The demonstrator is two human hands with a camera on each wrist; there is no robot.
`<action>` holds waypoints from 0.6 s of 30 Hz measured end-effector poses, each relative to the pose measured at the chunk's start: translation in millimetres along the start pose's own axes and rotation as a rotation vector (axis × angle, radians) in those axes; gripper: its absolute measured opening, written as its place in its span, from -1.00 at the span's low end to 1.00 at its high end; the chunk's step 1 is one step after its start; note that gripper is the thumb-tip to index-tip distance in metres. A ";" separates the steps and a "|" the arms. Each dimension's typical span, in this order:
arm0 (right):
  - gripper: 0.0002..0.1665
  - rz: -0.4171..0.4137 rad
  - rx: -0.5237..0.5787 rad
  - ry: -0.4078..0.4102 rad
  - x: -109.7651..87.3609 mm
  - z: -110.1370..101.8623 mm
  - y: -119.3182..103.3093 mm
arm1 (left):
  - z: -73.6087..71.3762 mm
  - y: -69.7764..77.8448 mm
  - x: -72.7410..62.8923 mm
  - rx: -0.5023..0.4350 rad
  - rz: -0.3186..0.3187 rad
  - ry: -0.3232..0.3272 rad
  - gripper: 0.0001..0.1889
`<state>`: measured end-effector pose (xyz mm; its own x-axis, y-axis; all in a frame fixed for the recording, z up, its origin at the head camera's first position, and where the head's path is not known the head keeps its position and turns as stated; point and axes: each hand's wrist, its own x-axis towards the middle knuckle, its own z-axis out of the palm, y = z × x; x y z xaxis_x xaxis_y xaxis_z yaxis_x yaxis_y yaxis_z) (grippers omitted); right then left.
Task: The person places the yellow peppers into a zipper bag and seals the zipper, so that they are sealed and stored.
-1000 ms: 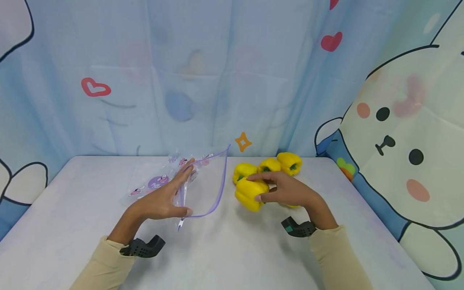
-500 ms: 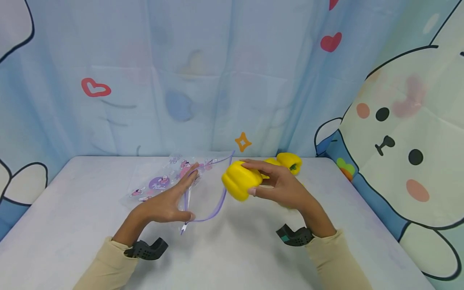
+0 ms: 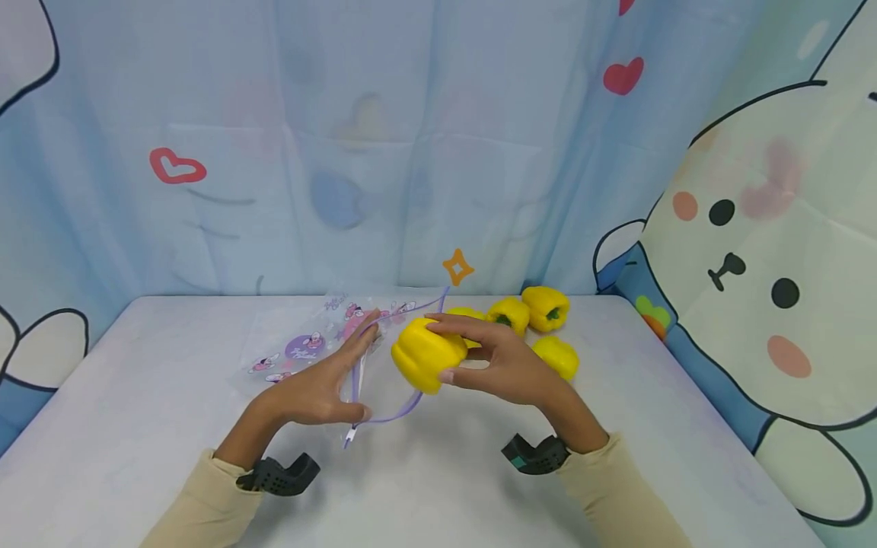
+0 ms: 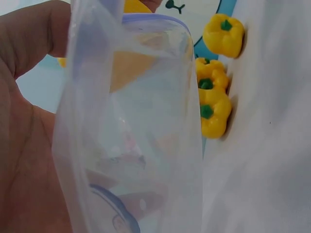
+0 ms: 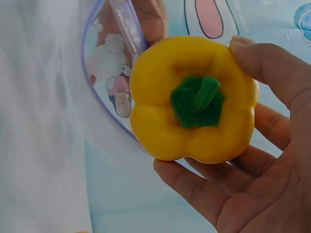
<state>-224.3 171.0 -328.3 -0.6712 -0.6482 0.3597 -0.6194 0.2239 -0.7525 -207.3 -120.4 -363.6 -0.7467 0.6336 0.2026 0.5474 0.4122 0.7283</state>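
Observation:
My right hand (image 3: 507, 361) grips a yellow bell pepper (image 3: 425, 354) between thumb and fingers, above the white table. The right wrist view shows this pepper's green stem (image 5: 206, 92) facing the camera. With thumb and fingers spread in a wide C, my left hand (image 3: 308, 392) holds a clear zip bag (image 3: 304, 346) near its mouth. Purple edging (image 3: 400, 409) outlines the gaping mouth, which faces right. In the head view the held pepper overlaps that edging. Through the bag's film, the left wrist view shows the bag's interior, with no pepper inside.
Several more yellow bell peppers (image 3: 546, 308) stand on the table behind and right of my right hand, one pepper (image 3: 556, 355) close to that wrist. A blue cartoon curtain (image 3: 342, 152) hangs behind the white table (image 3: 438, 487).
The right hand has lifted the pepper from beside the others and carried it left to the bag's mouth. The left hand and bag have shifted slightly right.

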 end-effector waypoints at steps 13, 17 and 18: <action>-0.34 0.007 -0.039 -0.080 5.5 16.3 8.1 | 3.8 1.7 1.7 -0.013 -0.002 -0.024 0.15; -0.34 0.003 -0.060 -0.090 6.8 18.5 11.4 | 4.5 2.3 2.0 -0.018 0.000 -0.022 0.16; -0.34 0.007 -0.072 -0.094 7.3 18.6 12.2 | 4.1 2.6 1.9 -0.013 -0.001 -0.018 0.16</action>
<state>-229.3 155.5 -345.1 -0.6365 -0.7109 0.2992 -0.6449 0.2777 -0.7121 -205.8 -115.4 -364.0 -0.7405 0.6446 0.1899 0.5412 0.4046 0.7372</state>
